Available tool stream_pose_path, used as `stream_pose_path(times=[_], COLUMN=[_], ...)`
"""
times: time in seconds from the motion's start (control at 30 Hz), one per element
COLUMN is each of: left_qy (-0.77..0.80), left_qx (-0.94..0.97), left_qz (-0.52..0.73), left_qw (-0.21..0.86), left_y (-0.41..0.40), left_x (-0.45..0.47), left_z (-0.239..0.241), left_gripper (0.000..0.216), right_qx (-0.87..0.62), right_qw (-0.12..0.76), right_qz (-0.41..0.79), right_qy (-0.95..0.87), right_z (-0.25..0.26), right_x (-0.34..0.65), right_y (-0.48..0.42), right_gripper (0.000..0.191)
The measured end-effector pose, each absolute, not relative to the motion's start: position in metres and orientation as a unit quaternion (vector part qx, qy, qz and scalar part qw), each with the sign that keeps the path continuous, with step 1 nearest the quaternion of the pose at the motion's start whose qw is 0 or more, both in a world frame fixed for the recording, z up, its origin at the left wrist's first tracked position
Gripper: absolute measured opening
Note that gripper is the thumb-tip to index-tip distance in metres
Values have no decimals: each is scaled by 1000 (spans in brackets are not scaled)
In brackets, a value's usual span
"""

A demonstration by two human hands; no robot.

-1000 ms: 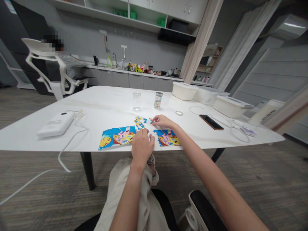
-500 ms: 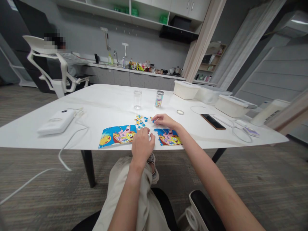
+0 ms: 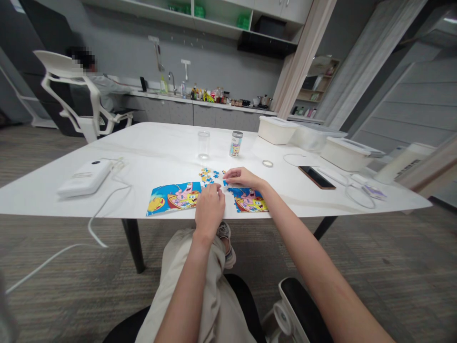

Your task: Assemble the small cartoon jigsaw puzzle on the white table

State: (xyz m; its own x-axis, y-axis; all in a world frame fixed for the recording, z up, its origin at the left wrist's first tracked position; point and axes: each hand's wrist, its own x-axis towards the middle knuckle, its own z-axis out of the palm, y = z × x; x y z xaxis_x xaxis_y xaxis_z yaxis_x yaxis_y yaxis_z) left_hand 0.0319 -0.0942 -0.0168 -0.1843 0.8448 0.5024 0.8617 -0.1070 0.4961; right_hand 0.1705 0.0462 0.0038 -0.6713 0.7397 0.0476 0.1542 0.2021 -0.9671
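Note:
My right hand [image 3: 244, 177] is closed at the fingertips on a blue puzzle piece [image 3: 225, 183], just above the upper left corner of the partly joined jigsaw puzzle [image 3: 250, 201]. That puzzle shows a pink and a yellow cartoon figure on blue; my right wrist and forearm cover its right side. My left hand [image 3: 210, 205] rests at the right end of the printed picture sheet [image 3: 173, 197], fingers curled and drawn together; what they hold, if anything, is hidden. Several loose puzzle pieces [image 3: 207, 175], blue and yellow, lie beyond both hands.
Behind the pieces stand a clear jar [image 3: 203, 145] and a printed canister [image 3: 235, 144], with a ring-shaped lid [image 3: 267, 163] to their right. A phone [image 3: 316, 177], cables and storage boxes [image 3: 276, 131] are at right, a white power bank [image 3: 84, 178] at left. A person sits farther back.
My right hand has shifted slightly left and down with the blue piece, toward the joined puzzle's corner. My left thumb has drawn in closer to its fingers. The view has tilted slightly.

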Motion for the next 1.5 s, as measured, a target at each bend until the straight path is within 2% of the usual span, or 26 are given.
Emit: stream_pose_path(times=[0.3, 0.63, 0.9, 1.13, 1.5], left_qy=[-674, -667, -664, -664, -666], left_qx=[-660, -680, -683, -682, -682], left_qz=[-328, -297, -297, -301, -299], left_qw=[52, 63, 58, 52, 42], left_y=[-104, -106, -106, -107, -107], left_x=[36, 35, 35, 36, 36], left_z=[-16, -14, -15, -14, -11], left_gripper=[28, 28, 28, 28, 28], right_qx=[-312, -298, -290, -350, -344], right_qw=[251, 259, 285, 340, 357], right_qz=[524, 519, 528, 485, 503], right_qy=[-752, -758, -745, -726, -708], right_z=[-1, -5, -9, -10, -10], right_x=[171, 173, 172, 173, 171], right_y=[48, 56, 59, 65, 64], right_gripper=[24, 27, 24, 24, 19])
